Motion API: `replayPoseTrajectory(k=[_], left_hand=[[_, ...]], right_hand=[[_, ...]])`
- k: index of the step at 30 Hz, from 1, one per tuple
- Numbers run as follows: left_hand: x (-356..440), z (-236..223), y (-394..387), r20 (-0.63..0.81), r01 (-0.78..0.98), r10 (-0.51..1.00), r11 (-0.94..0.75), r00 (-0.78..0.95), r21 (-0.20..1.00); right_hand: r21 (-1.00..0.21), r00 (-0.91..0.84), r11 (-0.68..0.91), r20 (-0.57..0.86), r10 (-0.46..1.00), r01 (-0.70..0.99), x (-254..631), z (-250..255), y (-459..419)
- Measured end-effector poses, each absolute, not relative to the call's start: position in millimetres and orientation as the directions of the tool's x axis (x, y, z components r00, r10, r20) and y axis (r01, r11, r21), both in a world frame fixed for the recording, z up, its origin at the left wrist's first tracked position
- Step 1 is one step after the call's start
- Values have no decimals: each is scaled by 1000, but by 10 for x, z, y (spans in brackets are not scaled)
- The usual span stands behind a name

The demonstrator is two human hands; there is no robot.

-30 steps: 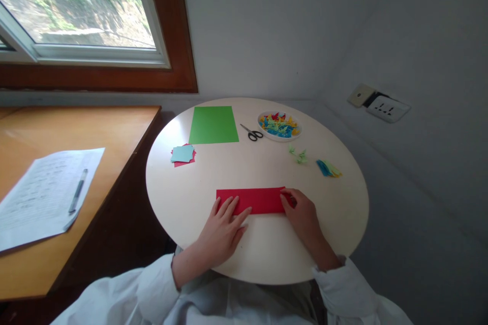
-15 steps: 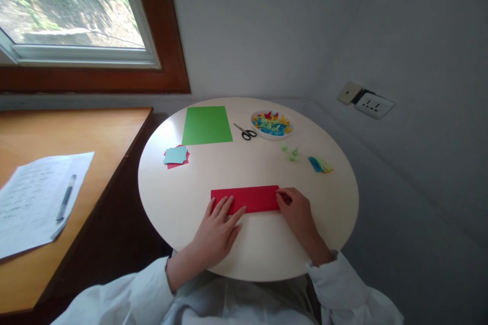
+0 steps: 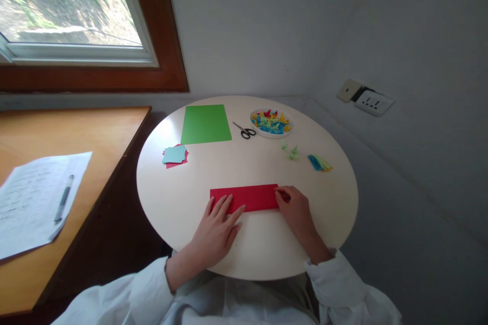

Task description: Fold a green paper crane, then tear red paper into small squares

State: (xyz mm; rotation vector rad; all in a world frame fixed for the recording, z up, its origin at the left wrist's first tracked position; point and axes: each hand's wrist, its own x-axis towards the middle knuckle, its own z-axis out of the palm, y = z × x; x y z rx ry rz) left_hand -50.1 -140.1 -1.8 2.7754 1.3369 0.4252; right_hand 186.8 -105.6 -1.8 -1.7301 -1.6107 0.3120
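A long strip of folded red paper [image 3: 255, 197] lies flat on the round white table [image 3: 263, 244] in front of me. My left hand [image 3: 216, 227] presses on its left part and lower edge, palm down with the fingers spread. At the right end of the paper, my right hand [image 3: 298, 210] has thumb and fingers pinched together on the edge. Its fingertips partly cover that corner.
Toward the back are a green sheet [image 3: 206, 124], black-handled scissors [image 3: 247, 132] and a white dish [image 3: 271, 135] of colourful folded paper pieces. Small cut papers [image 3: 174, 154] lie left, green folded pieces [image 3: 293, 153] and coloured strips [image 3: 319, 163] right. A wooden desk [image 3: 110, 134] holds written sheets and a pen.
The view has shifted very slightly. Both hands keep their places on the red paper, with no clear movement.
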Motion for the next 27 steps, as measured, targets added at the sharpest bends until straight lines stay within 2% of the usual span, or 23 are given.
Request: replayPoseTrajectory(k=[27], left_hand=[[-497,-8,-1402,218,763,759,-641,614,82]], right_hand=[[-610,154,88,334,930,788,1865,-49,-1037]])
